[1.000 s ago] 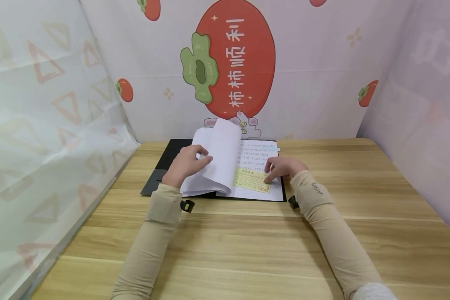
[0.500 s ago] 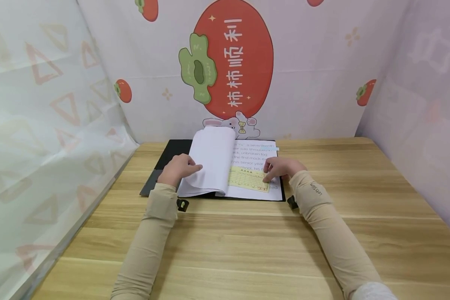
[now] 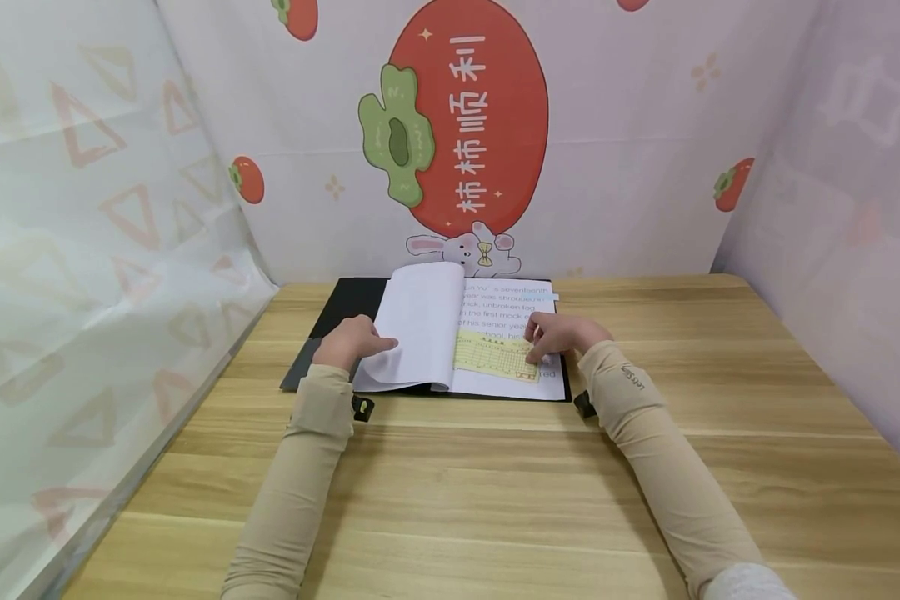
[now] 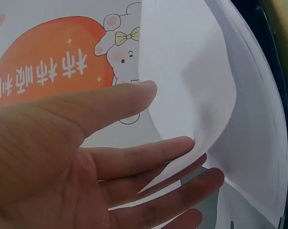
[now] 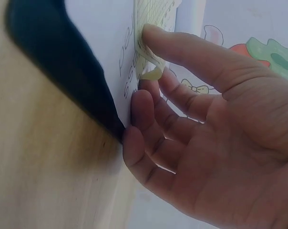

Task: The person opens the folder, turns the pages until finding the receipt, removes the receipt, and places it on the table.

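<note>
A black folder (image 3: 360, 293) lies spread on the table, with a stack of white pages (image 3: 420, 321) turned toward its left side. My left hand (image 3: 348, 340) touches the near left part of these pages. In the left wrist view its fingers are fairly straight, and a page corner (image 4: 175, 167) curls over them below the thumb. On the large-print right page (image 3: 495, 296) lies a yellow gridded paper slip (image 3: 487, 354). My right hand (image 3: 558, 335) pinches the slip's right end; the slip's bent edge (image 5: 153, 74) shows between thumb and fingers, the index fingertip partly hidden.
A pale blue tab (image 3: 555, 297) sticks out at the right page's edge. The wooden table (image 3: 450, 483) extends in front. A persimmon-print sheet (image 3: 607, 167) hangs right behind the folder, and white printed sheets close off both sides.
The raised white pages have settled lower to the left, showing more of the printed page. My left hand has moved left and slightly down with them. The right hand stays at the slip.
</note>
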Tool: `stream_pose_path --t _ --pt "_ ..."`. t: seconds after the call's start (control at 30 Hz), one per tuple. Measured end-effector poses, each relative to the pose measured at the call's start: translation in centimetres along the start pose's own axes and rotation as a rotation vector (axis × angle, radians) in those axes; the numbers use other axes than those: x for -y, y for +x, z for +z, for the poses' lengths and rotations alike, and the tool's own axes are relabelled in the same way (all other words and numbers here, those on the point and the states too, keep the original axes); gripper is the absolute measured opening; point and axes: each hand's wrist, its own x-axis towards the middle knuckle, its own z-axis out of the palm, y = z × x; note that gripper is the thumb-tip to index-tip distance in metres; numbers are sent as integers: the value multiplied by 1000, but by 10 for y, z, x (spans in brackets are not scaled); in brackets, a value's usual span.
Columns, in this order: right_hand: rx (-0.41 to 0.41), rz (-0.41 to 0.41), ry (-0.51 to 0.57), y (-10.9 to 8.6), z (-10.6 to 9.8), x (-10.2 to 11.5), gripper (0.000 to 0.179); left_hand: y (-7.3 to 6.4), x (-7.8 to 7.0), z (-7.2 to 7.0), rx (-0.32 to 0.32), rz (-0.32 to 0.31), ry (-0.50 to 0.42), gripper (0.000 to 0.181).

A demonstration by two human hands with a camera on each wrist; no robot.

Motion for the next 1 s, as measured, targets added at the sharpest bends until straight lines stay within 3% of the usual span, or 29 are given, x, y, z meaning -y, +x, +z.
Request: stream_pose_path --t 0.3,0.57,1.0 --pt "14 -26 -37 0 0 4 33 4 4 3 30 23 24 59" --pt "-2 -34 -50 3 -1 -2 35 10 7 8 61 40 34 57" --pt "-20 -71 31 1 -1 -3 20 11 9 9 96 69 86 56"
